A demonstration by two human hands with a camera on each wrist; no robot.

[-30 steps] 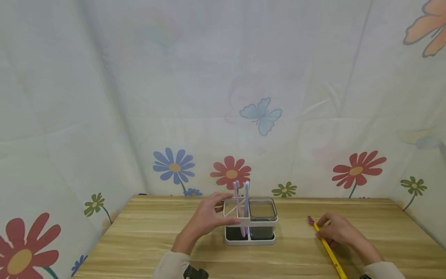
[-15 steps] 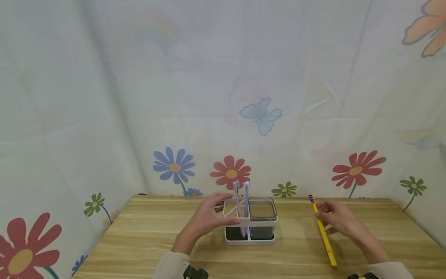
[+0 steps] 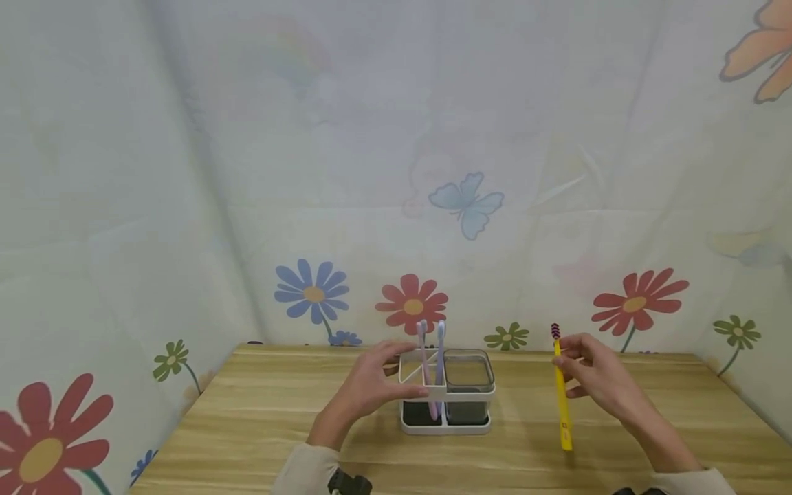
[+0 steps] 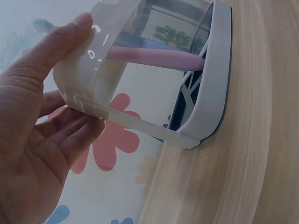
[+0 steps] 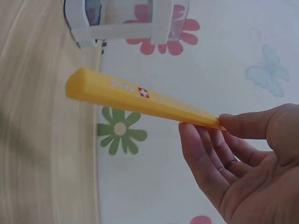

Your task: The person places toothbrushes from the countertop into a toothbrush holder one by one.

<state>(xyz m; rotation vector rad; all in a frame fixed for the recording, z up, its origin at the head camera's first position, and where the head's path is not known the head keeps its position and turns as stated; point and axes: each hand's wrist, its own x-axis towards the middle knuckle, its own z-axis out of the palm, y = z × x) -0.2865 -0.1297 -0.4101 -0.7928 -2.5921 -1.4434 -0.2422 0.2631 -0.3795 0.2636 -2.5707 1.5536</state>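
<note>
My left hand (image 3: 371,381) grips the upper rim of a white toothbrush holder (image 3: 445,430) from its left side, thumb in front and fingers behind. Two toothbrushes, one pink (image 4: 159,58) and one purple (image 3: 441,357), stand in the holder's middle slot. In its right half sits a clear cup (image 3: 468,375). To the right of the holder, my right hand (image 3: 600,375) pinches a yellow toothbrush (image 3: 562,405) between thumb and fingers, near its dark purple-bristled head. That toothbrush hangs nearly upright, head up, its handle end pointing down over the table.
The wood-grain table (image 3: 278,412) runs back to a white curtain (image 3: 371,137) printed with flowers and a butterfly. Another curtain side closes in on the left and right. A dark band (image 3: 349,482) circles my left wrist.
My right hand has lifted the yellow toothbrush off the table and raised it, swinging it from slanted to nearly upright. My left hand stays on the holder.
</note>
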